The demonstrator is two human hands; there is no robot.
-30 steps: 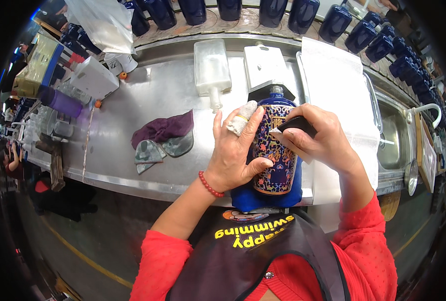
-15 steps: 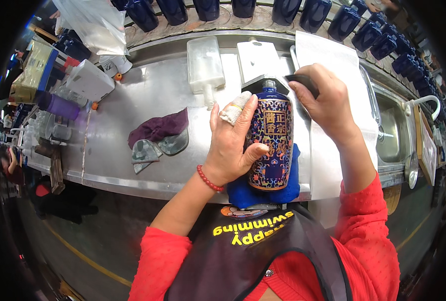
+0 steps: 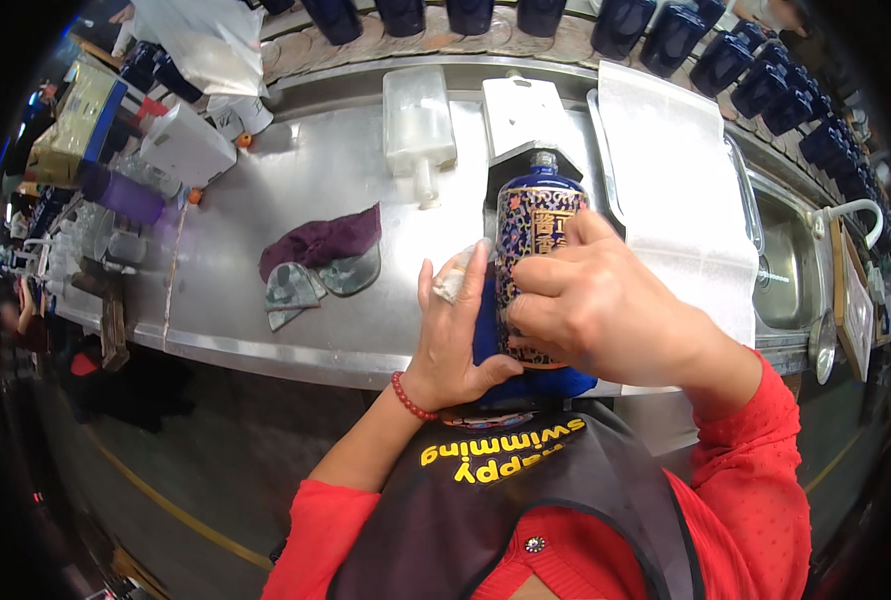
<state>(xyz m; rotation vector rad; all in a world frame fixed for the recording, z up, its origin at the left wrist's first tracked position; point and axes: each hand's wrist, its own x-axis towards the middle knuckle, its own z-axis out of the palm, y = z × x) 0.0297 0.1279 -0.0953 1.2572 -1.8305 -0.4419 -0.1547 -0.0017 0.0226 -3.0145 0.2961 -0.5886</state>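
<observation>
A dark blue bottle (image 3: 548,180) with a gold and floral pattern stands out in front of me, its neck pointing away, lying on a blue cloth (image 3: 486,330). My right hand (image 3: 590,300) is closed over the bottle's front and hides much of it. The black flat piece it held earlier is hidden now behind its fingers. At the bottle's left side, my left hand (image 3: 453,335) has its fingers spread, thumb close to the bottle's lower edge. A white wrap (image 3: 452,284) covers one of its fingers.
On the metal table (image 3: 335,140) lie a purple cloth (image 3: 325,245), camouflage-patterned fabric (image 3: 293,290), and a clear bottle (image 3: 418,125). White sheets (image 3: 665,170) lie right, beside a sink (image 3: 780,265). Several blue bottles (image 3: 620,25) line the far conveyor.
My right hand has come down and left from beside the bottle's neck onto its front. My left hand has slid lower, its fingers moving off the bottle's upper face.
</observation>
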